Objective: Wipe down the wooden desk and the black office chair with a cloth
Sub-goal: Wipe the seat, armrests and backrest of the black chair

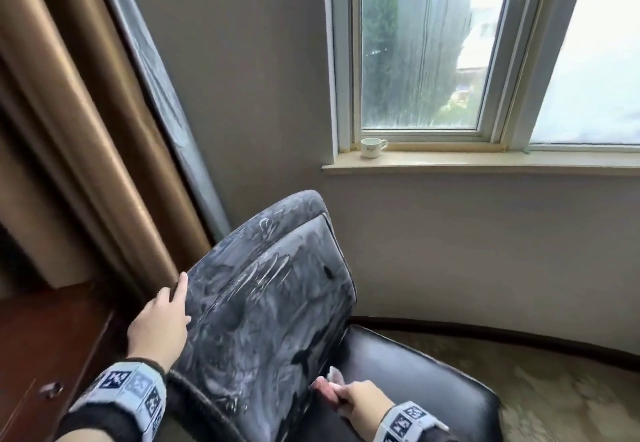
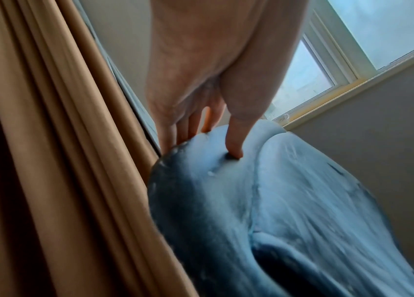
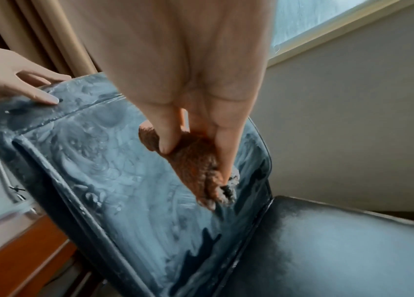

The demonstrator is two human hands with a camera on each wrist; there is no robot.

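The black office chair (image 1: 270, 310) faces right, its backrest (image 3: 124, 180) smeared with grey-white streaks and its seat (image 1: 408, 382) dark and shiny. My left hand (image 1: 161, 324) grips the backrest's top left edge, thumb (image 2: 234, 144) pressing the front and fingers (image 2: 188, 128) wrapped behind. My right hand (image 1: 360, 403) holds a crumpled reddish-brown cloth (image 3: 195, 164) against the lower part of the backrest, near the seam with the seat. The wooden desk (image 1: 45, 348) lies at the left, behind the chair.
A brown curtain (image 1: 69, 130) with a grey lining hangs at the left behind the chair. A white cup (image 1: 370, 148) stands on the window sill (image 1: 485, 164). Patterned carpet (image 1: 571, 389) lies to the right of the chair.
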